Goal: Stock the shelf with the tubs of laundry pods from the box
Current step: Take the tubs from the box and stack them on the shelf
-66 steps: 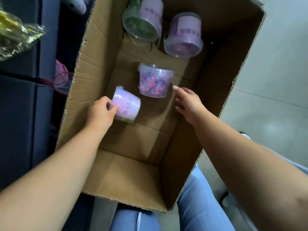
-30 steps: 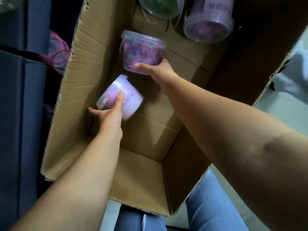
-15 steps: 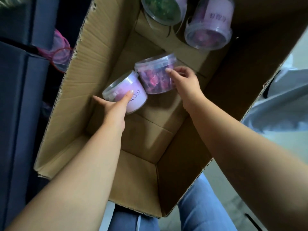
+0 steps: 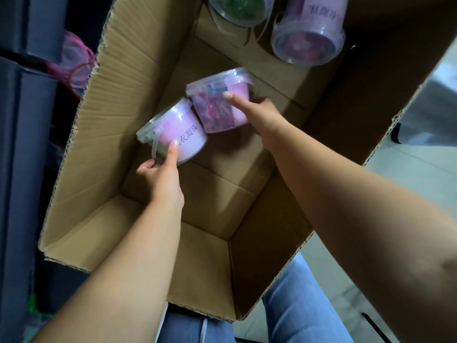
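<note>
Our left hand (image 4: 163, 179) curled round the nearer tub (image 4: 178, 129) and our right hand (image 4: 259, 112) round the farther tub (image 4: 215, 112), both touching and tilted inside the corrugated cardboard box (image 4: 103, 120). Each was round clear plastic with a pink label and snap lid; purple pods showed through the farther one.

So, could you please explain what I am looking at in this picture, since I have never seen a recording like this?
There is no machine here: the two grips are a person's bare hands. One camera sits on the person's head and looks down, so you see their own arms and jeans. Below them is an open cardboard box. The left grip holds a tilted tub with a pink label; the right grip holds a second tub beside it, with pods showing through its side. Two more tubs lie at the box's far end, a green one and a purple one.
</note>
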Motion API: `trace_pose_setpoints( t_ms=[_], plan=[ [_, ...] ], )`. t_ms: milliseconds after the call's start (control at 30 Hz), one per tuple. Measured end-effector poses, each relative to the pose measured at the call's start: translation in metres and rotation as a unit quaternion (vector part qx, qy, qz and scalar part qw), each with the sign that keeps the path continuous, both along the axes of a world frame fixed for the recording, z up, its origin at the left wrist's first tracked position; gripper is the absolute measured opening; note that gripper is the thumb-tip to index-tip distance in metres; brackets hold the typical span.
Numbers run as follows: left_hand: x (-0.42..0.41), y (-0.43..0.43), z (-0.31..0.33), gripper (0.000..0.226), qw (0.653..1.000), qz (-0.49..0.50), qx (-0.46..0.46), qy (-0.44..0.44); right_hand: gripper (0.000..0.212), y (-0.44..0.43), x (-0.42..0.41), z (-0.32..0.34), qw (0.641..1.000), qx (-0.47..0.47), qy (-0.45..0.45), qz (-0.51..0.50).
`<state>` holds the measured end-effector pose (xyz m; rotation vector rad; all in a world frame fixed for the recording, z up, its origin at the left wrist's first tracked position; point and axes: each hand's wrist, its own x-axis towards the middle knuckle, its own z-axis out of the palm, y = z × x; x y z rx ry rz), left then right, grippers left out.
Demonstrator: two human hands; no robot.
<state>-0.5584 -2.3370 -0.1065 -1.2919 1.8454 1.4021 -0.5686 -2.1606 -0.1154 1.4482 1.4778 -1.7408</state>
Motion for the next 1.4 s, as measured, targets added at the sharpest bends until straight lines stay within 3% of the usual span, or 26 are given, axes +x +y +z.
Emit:
trace_pose_setpoints(
  t_ms=[67,233,367,500,567,700,767,833,933,1033,1133,1167,1267,1400],
  plan=[
    [-0.004,-0.003,-0.002,0.064,1.0,-0.009,0.01,0.004,0.116,0.003,0.008,-0.003,1.0,0.007,-0.012,-0.011],
    [-0.005,-0.004,-0.002,0.06,0.999,-0.03,0.039,-0.003,0.086,0.01,0.015,-0.009,0.999,0.009,0.014,0.042],
    [-0.007,-0.005,-0.004,0.068,0.997,-0.023,0.05,-0.052,0.049,0.016,0.006,-0.011,0.999,0.032,0.01,0.022],
    [-0.013,-0.008,-0.01,0.074,0.989,-0.008,0.113,-0.1,0.077,0.014,-0.005,-0.004,0.999,-0.018,0.02,-0.019],
    [-0.016,-0.011,-0.013,0.074,0.985,0.0,0.138,-0.108,0.073,0.013,-0.009,-0.006,0.999,-0.045,0.011,-0.026],
    [-0.017,-0.015,-0.014,0.083,0.985,-0.001,0.137,-0.108,0.038,0.016,-0.014,-0.007,0.989,-0.146,-0.019,0.001],
    [-0.018,-0.015,-0.013,0.087,0.983,-0.004,0.147,-0.112,0.048,0.014,-0.016,-0.004,0.978,-0.209,-0.015,0.007],
    [-0.018,-0.013,-0.013,0.071,0.983,-0.021,0.141,-0.118,0.062,0.009,-0.021,-0.004,0.968,-0.249,-0.004,-0.04],
    [-0.02,-0.008,-0.012,0.066,0.984,-0.002,0.141,-0.113,0.068,0.004,-0.024,-0.005,0.964,-0.246,-0.009,-0.103],
    [-0.027,-0.003,-0.016,0.073,0.985,0.038,0.15,-0.074,0.072,0.005,-0.023,-0.007,0.971,-0.2,0.017,-0.127],
    [-0.037,0.004,-0.018,0.108,0.99,0.021,0.135,-0.034,0.096,0.01,-0.016,-0.003,0.999,-0.022,0.013,-0.044],
    [-0.039,0.006,-0.019,0.11,0.992,0.013,0.126,-0.023,0.102,0.013,-0.013,-0.001,0.999,0.044,0.015,-0.003],
    [-0.044,0.009,-0.019,0.096,0.995,-0.009,0.1,-0.001,0.093,0.017,0.001,0.005,0.988,0.151,0.026,0.034],
    [-0.043,0.007,-0.017,0.115,0.989,-0.089,0.117,-0.02,0.084,0.017,0.005,0.004,0.983,0.176,0.036,0.047]
  ],
)
